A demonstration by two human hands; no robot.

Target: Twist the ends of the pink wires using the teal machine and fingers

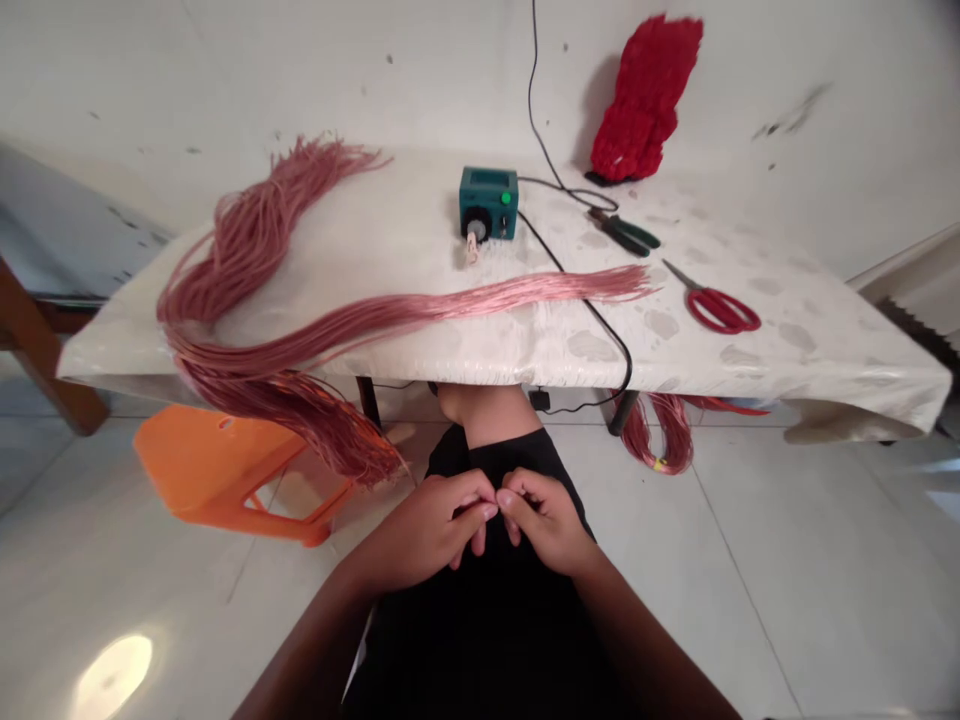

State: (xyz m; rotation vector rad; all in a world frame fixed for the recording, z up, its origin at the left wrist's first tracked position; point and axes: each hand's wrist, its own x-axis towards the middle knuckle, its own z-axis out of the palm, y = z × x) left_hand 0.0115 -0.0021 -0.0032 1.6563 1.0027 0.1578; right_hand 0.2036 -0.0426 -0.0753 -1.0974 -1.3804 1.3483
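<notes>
My left hand [427, 530] and my right hand [544, 520] meet in front of my body above my black clothing, thumb and finger tips pinched close together. Any thin strand between the fingertips is too fine to make out. A long bundle of pink copper wire [255, 240] lies across the white-covered table [750, 360]. One end stretches right along the table, and another part droops over the front edge, ending just left of my left hand. A teal electronic box [487, 203] stands at the table's middle.
Red-handled scissors [716, 310], green-handled pliers [622, 232] and a red mesh bundle [646, 98] lie on the table. A black cable [592, 310] crosses it. An orange stool [217, 470] stands at lower left, and a coil of wire [667, 435] hangs below the table.
</notes>
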